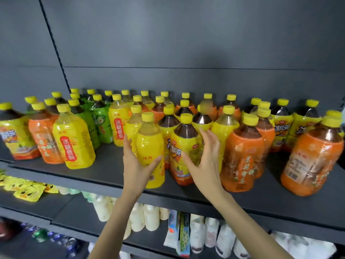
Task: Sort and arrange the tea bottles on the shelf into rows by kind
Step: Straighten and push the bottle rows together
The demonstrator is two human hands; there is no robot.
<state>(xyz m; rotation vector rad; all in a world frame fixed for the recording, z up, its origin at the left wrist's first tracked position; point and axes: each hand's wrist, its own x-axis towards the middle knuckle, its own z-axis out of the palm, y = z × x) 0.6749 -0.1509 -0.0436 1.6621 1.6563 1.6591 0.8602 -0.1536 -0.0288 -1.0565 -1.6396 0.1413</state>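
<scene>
Several yellow-capped tea bottles stand mixed on the dark shelf (104, 172): yellow pear-drink labels, orange labels, green labels and yellow-and-orange iced tea labels. My left hand (136, 165) grips a yellow pear-drink bottle (151, 144) at the shelf's front, thumb across its label. My right hand (205, 159) is spread with fingers apart around a dark iced tea bottle (183, 146) right of it; I cannot tell if it touches. Green bottles (100, 118) stand at the back left. Orange bottles (242, 156) stand to the right.
Another pear-drink bottle (74, 139) and an orange bottle (43, 139) stand at the front left. A large orange bottle (313, 161) is at the front right. Lower shelves hold yellow snack packs (28, 189), white bottles (147, 217) and cans (71, 243).
</scene>
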